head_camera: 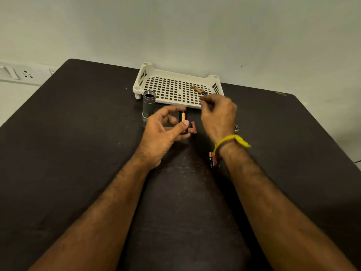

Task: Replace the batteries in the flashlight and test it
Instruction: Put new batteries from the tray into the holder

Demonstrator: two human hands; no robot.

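Nearest on the dark counter (78, 153), a couple of batteries (211, 159) lie beside the right wrist, which wears a yellow band (232, 140). Farther in, the left hand (162, 133) has its grip closed on a black battery holder (183, 122) with at least one copper-topped cell seated in it; another loose battery (194, 127) lies on the counter just to its right. The right hand (217, 116) reaches toward the tray, fingers pinched together at the tray's near edge; whether that grip holds a battery cannot be told. Beyond the left hand the flashlight body (149, 103) stands upright, grey metal, its threaded end open at the top. Farthest, the white perforated tray (156, 75) holds more batteries (198, 89). Judging from this, the flashlight is opened and the holder is out; filling it, reassembly and the test remain.
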